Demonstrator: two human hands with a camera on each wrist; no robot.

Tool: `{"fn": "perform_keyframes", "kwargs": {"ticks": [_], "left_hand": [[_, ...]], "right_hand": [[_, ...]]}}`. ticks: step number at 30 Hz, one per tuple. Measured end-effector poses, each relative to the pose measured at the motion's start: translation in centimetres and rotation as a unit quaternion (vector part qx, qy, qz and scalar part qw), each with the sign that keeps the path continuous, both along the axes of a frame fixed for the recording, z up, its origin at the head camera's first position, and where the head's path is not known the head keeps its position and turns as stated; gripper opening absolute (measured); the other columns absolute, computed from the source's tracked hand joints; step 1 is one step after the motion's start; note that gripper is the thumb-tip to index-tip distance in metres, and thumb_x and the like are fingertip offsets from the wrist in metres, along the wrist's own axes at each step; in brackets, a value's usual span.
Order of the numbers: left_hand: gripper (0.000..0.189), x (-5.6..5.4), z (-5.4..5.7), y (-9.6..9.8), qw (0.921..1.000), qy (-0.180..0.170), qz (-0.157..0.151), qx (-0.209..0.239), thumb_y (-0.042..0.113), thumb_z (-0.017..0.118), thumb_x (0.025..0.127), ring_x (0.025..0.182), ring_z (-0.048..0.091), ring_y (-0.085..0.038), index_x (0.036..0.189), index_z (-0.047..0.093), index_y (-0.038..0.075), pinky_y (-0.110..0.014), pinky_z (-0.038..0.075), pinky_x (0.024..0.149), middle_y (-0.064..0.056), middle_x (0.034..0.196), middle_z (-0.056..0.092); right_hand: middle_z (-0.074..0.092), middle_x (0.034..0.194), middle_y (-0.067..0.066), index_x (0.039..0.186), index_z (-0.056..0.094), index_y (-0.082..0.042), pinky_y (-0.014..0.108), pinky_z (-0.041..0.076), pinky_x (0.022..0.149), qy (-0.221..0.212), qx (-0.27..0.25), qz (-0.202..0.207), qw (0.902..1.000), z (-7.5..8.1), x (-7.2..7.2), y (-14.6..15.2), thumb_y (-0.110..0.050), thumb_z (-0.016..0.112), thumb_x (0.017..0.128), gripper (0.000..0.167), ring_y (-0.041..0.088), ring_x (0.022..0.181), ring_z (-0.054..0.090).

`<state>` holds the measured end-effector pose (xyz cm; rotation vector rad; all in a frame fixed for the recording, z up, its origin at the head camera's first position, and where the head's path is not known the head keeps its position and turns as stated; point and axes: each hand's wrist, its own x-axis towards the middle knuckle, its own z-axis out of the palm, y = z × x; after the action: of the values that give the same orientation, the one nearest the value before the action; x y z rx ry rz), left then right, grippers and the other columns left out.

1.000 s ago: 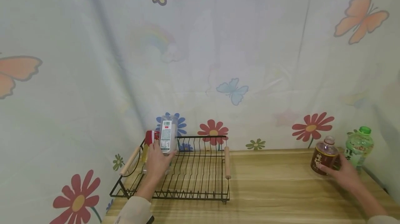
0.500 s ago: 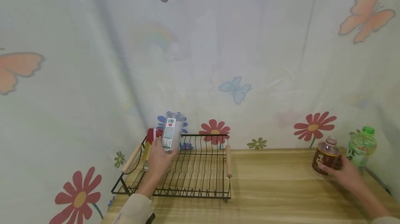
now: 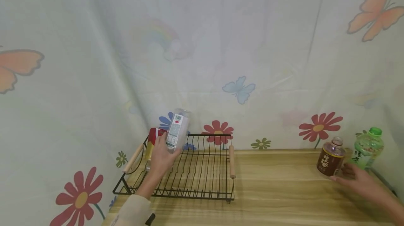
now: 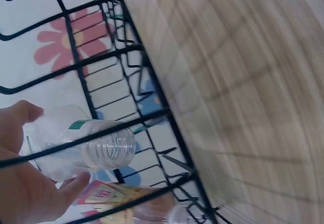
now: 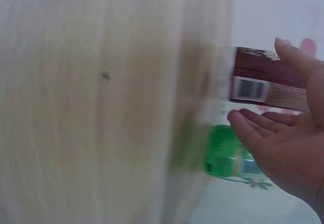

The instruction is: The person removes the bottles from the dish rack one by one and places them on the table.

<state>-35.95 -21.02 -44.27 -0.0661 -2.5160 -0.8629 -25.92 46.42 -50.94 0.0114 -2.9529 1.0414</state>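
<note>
1. Since a second ago, the right hand (image 3: 356, 179) has loosened from the brown-labelled bottle (image 3: 329, 160); its fingers spread wide beside it, near the green bottle (image 3: 368, 148).
2. The clear bottle (image 3: 178, 130) now leans further right.
3. The left hand (image 3: 162, 159) grips this clear bottle, neck down, over the wire rack (image 3: 232, 162).

At seven o'clock in the head view, the clear plastic bottle (image 3: 184, 128) carries a white label (image 3: 174, 131); at eight is a red-and-gold bottle (image 3: 154, 135). The black dish rack (image 3: 209, 135) at six has tan handles (image 3: 231, 161). Toward four, a maroon-labelled bottle (image 3: 329, 160) bears white characters, and a green bottle (image 3: 367, 146) is nearer three. Orange butterflies (image 3: 375, 13) pattern the whitish backdrop (image 3: 202, 50).
</note>
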Motion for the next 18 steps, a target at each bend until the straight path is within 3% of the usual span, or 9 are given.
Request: {"fn": "perform_keyframes", "kwargs": {"ticks": [8, 15, 18], "left_hand": [[0.093, 1.2, 1.7, 1.7, 0.9984, 0.013, -0.054, -0.008, 0.031, 0.089, 0.085, 0.111, 0.061, -0.030, 0.161, 0.040, 0.008, -0.048, 0.059, 0.087, -0.013, 0.140, 0.051], [0.094, 3.3, 3.4, 4.3, 0.9930, 0.040, -0.106, -0.034, 0.020, 0.091, 0.081, 0.112, 0.062, -0.029, 0.160, 0.042, 0.007, -0.045, 0.061, 0.090, -0.011, 0.140, 0.054], [0.091, 4.0, 4.0, 5.3, 0.9889, 0.059, -0.119, -0.066, 0.020, 0.091, 0.081, 0.112, 0.062, -0.027, 0.159, 0.045, 0.008, -0.041, 0.061, 0.088, -0.010, 0.140, 0.056]], "right_hand": [[0.043, 0.135, 0.055, 0.143, 0.030, 0.029, 0.066, 0.057, 0.082, 0.045, 0.024, 0.029, 0.9983, 3.9, 2.3, -0.8, -0.035, 0.066, 0.107, 0.082, 0.067, 0.112, 0.057], [0.061, 0.131, 0.039, 0.146, 0.045, 0.015, 0.063, 0.058, 0.079, 0.071, 0.049, 0.046, 0.9952, 7.6, 4.2, -4.0, -0.041, 0.069, 0.104, 0.074, 0.056, 0.113, 0.063], [0.067, 0.129, 0.027, 0.144, 0.054, 0.006, 0.049, 0.061, 0.079, 0.104, 0.066, 0.062, 0.9905, 9.3, 4.7, -5.8, -0.042, 0.073, 0.101, 0.067, 0.043, 0.111, 0.067]]}}
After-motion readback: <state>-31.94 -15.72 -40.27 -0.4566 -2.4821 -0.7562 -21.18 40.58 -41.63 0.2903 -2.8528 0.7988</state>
